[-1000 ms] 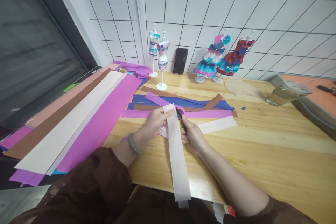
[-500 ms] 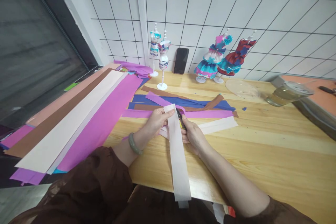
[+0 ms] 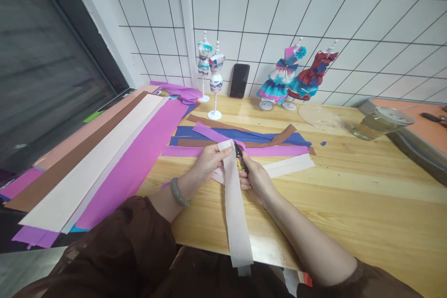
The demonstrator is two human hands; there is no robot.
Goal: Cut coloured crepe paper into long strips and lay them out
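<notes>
A long white crepe paper strip (image 3: 237, 214) hangs down past the table's front edge. My left hand (image 3: 210, 160) pinches its upper end between thumb and fingers. Closed round the handles of black and yellow scissors (image 3: 240, 158), my right hand (image 3: 256, 177) sits close against the strip's right side. The blades point up and away, beside the top of the strip; whether they touch the paper I cannot tell. Behind my hands lie purple strips (image 3: 286, 151), blue strips (image 3: 296, 138) and brown strips (image 3: 284, 135), with another white strip (image 3: 291, 166) on the right.
Large crepe paper sheets (image 3: 136, 149) are stacked at the left. Along the wall stand bare small dress forms (image 3: 215, 74), a phone (image 3: 239, 81) and two dressed forms (image 3: 279, 81). A lidded cup (image 3: 379, 123) is at the right, near an orange-topped case (image 3: 426, 125).
The scissors' handles look slightly further apart, with more yellow showing. My hands and the white strip stay almost in place; the whole view shifts slightly.
</notes>
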